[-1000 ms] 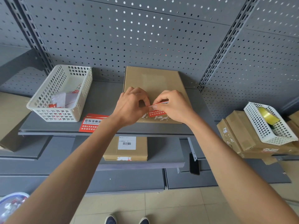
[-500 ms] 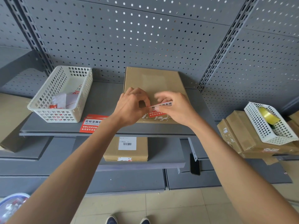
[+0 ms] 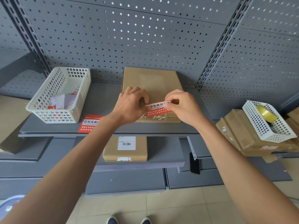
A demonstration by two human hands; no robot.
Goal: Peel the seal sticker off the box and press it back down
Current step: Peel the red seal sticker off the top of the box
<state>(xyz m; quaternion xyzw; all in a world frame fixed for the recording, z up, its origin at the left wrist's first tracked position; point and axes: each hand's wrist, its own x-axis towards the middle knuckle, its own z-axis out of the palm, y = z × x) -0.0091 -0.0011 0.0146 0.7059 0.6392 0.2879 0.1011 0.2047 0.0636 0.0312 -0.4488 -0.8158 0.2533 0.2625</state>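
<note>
Item: flat brown cardboard box (image 3: 152,88), lying on the grey shelf (image 3: 103,101) against the pegboard back; all positions below are given relative to this box. Seal sticker (image 3: 157,108), red and white with printed characters: held over the box's near edge, face up, stretched between both hands; whether any of it touches the cardboard cannot be told. White torn residue shows on the box's near edge just below it, which suggests the usual sticking place. Left hand (image 3: 129,105): fingers curled, pinching the sticker's left end, presumably to keep it taut and level. Right hand (image 3: 182,105): thumb and forefinger pinching the right end, likely to steer alignment. Judged stage: sticker lifted, pressing down not yet done. Left of the box: white basket (image 3: 48,109) holding paper scraps, and a loose red label (image 3: 89,123) on the shelf's front. Below the box: a smaller carton (image 3: 125,148) with barcode label.
</note>
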